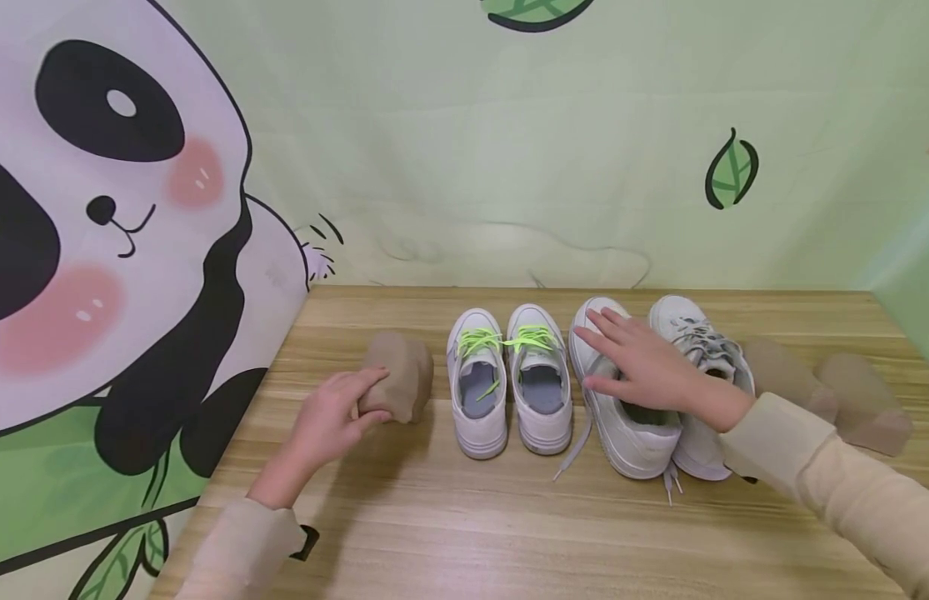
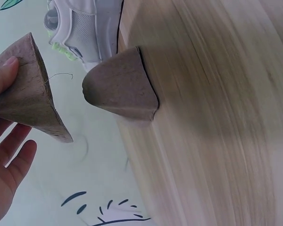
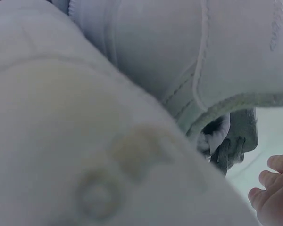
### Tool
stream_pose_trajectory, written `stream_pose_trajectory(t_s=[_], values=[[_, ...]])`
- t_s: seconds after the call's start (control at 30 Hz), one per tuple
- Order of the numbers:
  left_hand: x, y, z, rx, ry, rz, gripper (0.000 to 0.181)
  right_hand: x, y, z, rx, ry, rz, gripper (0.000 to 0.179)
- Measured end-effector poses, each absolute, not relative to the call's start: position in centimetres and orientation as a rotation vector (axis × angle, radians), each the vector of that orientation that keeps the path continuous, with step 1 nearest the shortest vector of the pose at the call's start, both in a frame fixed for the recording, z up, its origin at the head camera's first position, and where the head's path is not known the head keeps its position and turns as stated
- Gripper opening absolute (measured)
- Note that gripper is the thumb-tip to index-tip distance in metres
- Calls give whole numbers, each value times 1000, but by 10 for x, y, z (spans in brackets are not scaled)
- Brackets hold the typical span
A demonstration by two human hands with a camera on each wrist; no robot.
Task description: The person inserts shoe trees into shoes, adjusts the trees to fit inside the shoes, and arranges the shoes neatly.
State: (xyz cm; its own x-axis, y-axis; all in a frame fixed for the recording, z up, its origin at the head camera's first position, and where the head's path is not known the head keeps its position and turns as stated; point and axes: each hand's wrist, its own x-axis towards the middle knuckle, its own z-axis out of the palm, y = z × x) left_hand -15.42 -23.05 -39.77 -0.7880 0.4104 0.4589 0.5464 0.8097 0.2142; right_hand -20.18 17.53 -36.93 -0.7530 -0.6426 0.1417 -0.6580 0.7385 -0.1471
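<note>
My left hand [image 1: 331, 417] pinches a brown molded-pulp shoe insert [image 2: 23, 89] between thumb and fingers, left of the shoes. Lower down, a second insert [image 2: 120, 84] sits on the wooden table, partly hidden behind the held one in the head view. With fingers spread, my right hand [image 1: 647, 358] is over a large white sneaker [image 1: 635, 446], its fingertips overlapping the toe and tongue area. The other large white sneaker [image 1: 677, 321] stands to its right, partly covered by my wrist. In the right wrist view, my sleeve and the sneaker's side fill most of the picture.
Between my hands stand two smaller white sneakers [image 1: 479, 440] with neon-green laces, toes pointing away. Two more brown inserts [image 1: 865, 400] lie at the right. A loose lace [image 1: 576, 450] trails on the table [image 1: 464, 533]. A panda-print cloth [image 1: 434, 150] hangs behind.
</note>
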Motion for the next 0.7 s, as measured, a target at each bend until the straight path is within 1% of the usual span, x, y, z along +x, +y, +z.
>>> stream_pose_trajectory(t_s=[0.3,0.7], values=[[-150,-224,-394,-753,-2580,-497,53,-204,167,-376,1129,-2785,235,66],[-146,-219,-389,-778,-2596,-534,53,-204,153,-374,1170,-2777,237,66]])
